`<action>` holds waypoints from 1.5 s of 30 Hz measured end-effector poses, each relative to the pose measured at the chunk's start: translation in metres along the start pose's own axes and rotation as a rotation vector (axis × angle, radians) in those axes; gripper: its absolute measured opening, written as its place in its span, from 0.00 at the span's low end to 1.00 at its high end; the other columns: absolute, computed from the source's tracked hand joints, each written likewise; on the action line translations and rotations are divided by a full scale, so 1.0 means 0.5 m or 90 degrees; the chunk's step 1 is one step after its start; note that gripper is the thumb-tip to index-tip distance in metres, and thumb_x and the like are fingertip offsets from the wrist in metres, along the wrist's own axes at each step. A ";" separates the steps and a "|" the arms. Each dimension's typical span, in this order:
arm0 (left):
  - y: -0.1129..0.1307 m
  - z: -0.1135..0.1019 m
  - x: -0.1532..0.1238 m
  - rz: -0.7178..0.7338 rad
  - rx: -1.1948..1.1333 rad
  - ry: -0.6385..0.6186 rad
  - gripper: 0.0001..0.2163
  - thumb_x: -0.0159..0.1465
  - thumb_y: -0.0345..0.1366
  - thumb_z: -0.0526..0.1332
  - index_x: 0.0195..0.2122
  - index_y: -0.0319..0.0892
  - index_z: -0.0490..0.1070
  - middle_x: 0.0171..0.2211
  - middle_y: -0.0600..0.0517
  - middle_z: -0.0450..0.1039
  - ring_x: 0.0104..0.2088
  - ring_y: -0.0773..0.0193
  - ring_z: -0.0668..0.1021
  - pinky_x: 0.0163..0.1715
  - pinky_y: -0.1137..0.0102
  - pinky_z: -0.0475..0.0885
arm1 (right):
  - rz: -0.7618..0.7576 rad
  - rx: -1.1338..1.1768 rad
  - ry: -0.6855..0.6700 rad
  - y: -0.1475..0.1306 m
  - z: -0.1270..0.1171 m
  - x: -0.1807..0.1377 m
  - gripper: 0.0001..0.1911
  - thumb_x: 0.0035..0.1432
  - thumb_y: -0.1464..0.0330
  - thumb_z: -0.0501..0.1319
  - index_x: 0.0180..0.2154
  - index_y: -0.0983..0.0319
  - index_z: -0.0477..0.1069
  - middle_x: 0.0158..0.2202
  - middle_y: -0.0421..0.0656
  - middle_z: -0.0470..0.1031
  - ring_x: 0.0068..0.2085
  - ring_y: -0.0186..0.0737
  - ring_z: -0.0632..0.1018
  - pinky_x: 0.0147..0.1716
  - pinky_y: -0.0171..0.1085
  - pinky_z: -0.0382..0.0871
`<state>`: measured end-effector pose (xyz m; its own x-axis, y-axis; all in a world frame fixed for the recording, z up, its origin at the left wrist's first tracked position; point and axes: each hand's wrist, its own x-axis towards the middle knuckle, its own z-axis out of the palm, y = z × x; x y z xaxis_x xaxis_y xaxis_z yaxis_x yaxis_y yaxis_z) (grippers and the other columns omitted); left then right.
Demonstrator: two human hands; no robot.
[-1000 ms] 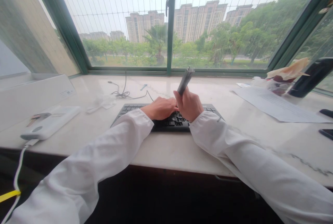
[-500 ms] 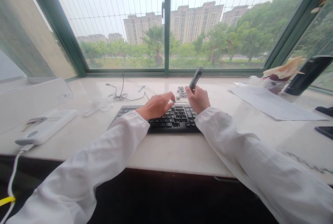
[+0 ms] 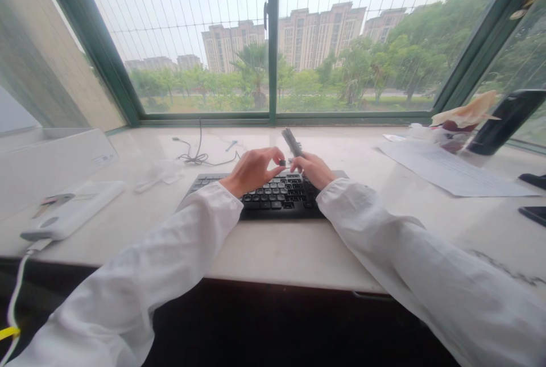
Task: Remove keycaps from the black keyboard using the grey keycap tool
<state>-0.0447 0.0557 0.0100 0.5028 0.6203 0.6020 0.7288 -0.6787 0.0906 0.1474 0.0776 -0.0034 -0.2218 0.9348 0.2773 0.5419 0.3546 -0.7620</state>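
Note:
A black keyboard (image 3: 277, 213) lies on the white counter, with several keys off and their square sockets bare in its right-middle part. Above its back edge, my left hand (image 3: 251, 170) pinches a small black keycap (image 3: 282, 163) between thumb and index finger. My right hand (image 3: 314, 169) is closed round the lower end of a dark grey bar-shaped tool (image 3: 292, 142). The tool tilts up and to the left, its far end pointing at the window. My fingertips are close together but apart. Loose keycaps behind the tool are mostly hidden.
A thin black cable (image 3: 198, 157) and clear plastic wrap (image 3: 157, 176) lie at the left. Farther left are a white power strip-like block (image 3: 85, 207) with keys on it and a white box (image 3: 55, 156). Paper (image 3: 452, 168) and a black upright object (image 3: 505, 122) are at the right.
My right hand has come left and lower towards my left hand. The tool has swung from leaning right to leaning left. My left hand has barely moved and its keycap shows more clearly.

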 end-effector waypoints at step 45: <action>-0.025 -0.006 0.000 -0.191 0.129 -0.067 0.10 0.62 0.45 0.59 0.38 0.48 0.75 0.38 0.55 0.79 0.37 0.59 0.79 0.38 0.66 0.70 | 0.118 -0.524 0.058 0.048 -0.067 0.027 0.21 0.62 0.57 0.48 0.42 0.63 0.73 0.42 0.54 0.77 0.43 0.51 0.78 0.40 0.43 0.67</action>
<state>-0.0555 0.0631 0.0111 0.2901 0.8241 0.4865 0.9229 -0.3754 0.0856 0.1846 0.0994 0.0015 -0.0242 0.9647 0.2623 0.9881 0.0631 -0.1406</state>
